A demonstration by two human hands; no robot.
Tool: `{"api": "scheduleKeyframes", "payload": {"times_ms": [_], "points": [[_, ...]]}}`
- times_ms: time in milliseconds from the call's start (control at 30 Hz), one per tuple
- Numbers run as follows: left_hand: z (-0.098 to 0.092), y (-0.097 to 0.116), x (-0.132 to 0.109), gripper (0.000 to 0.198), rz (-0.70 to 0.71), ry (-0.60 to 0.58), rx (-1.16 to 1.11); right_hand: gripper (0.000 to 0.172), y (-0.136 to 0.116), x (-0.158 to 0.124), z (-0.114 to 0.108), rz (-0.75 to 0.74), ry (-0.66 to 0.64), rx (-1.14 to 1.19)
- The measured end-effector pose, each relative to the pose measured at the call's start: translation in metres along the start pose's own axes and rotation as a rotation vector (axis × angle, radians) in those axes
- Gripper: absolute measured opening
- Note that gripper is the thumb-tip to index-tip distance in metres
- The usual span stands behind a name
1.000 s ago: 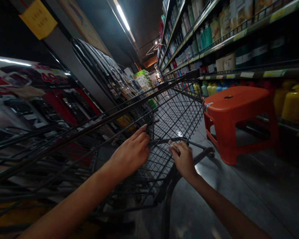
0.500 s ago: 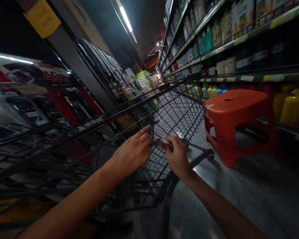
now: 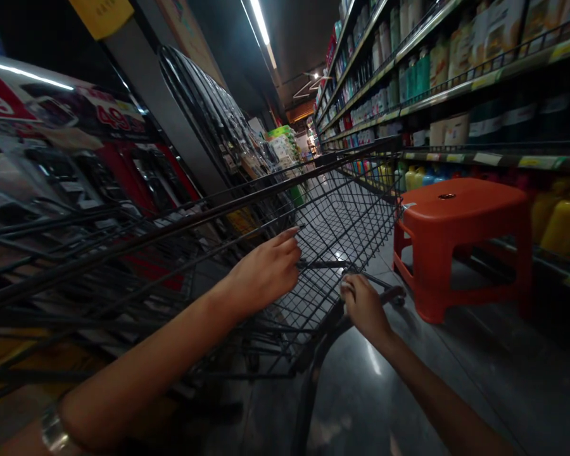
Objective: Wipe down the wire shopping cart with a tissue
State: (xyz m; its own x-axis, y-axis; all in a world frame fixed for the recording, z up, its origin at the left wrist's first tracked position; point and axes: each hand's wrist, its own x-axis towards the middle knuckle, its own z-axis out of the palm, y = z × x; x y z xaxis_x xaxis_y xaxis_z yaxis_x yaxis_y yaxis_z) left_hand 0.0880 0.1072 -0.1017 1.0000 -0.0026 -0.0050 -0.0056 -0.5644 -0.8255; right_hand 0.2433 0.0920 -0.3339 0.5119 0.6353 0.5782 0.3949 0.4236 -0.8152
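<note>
My left hand (image 3: 268,269) is over the black wire shopping cart (image 3: 335,218), its index finger reaching forward and its other fingers curled in. What those curled fingers hold, if anything, is hidden. Beside the cart's near right corner, my right hand (image 3: 365,307) is closed, thumb pressed to the fingers. A bit of a small crumpled white scrap (image 3: 344,288) shows at its fingertips; the rest is covered by the hand. The two hands are apart.
An orange plastic stool (image 3: 463,209) stands on the floor to the right. Shelves of bottles (image 3: 422,73) line the right side. Packaged goods hang on a rack (image 3: 218,104) at the left. A grey tiled floor (image 3: 370,405) lies below the cart.
My right hand has moved right and down, away from my left hand, and less of the white scrap shows. The left hand keeps its shape as the view shifts slightly.
</note>
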Motion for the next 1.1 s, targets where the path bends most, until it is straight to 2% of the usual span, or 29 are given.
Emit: {"api": "scheduleKeyframes", "payload": {"times_ms": [133,233,333,400,500,633,767,900,1100], "points": [[-0.003,0.001,-0.001,0.023,-0.004,0.000,-0.026,0.015,0.003,0.004,-0.017,0.059,0.057,-0.003],[-0.003,0.001,-0.001,0.024,-0.016,-0.003,-0.022,0.017,-0.015,0.021,-0.024,0.069,0.157,0.022],[-0.003,0.001,-0.001,0.024,-0.020,-0.008,-0.027,0.024,-0.043,0.044,-0.018,-0.017,0.216,0.083],[-0.003,0.001,-0.001,0.023,-0.016,-0.001,-0.022,0.016,-0.057,0.055,-0.007,-0.127,0.189,0.090],[-0.001,0.002,-0.002,0.024,-0.020,0.022,-0.005,0.011,-0.064,0.061,0.009,-0.198,0.153,0.088],[0.001,0.003,-0.002,0.026,-0.017,0.038,-0.001,0.009,-0.050,0.052,0.017,-0.209,0.151,0.074],[0.003,0.003,-0.002,0.027,-0.019,0.066,-0.010,0.012,-0.028,0.039,0.013,-0.188,0.123,0.027],[0.004,0.003,-0.001,0.028,-0.046,0.027,-0.030,0.016,-0.010,0.028,0.007,-0.163,0.089,-0.007],[0.002,0.004,-0.002,0.029,-0.046,0.024,-0.030,0.017,-0.005,0.028,0.003,-0.148,0.054,-0.034]]}}
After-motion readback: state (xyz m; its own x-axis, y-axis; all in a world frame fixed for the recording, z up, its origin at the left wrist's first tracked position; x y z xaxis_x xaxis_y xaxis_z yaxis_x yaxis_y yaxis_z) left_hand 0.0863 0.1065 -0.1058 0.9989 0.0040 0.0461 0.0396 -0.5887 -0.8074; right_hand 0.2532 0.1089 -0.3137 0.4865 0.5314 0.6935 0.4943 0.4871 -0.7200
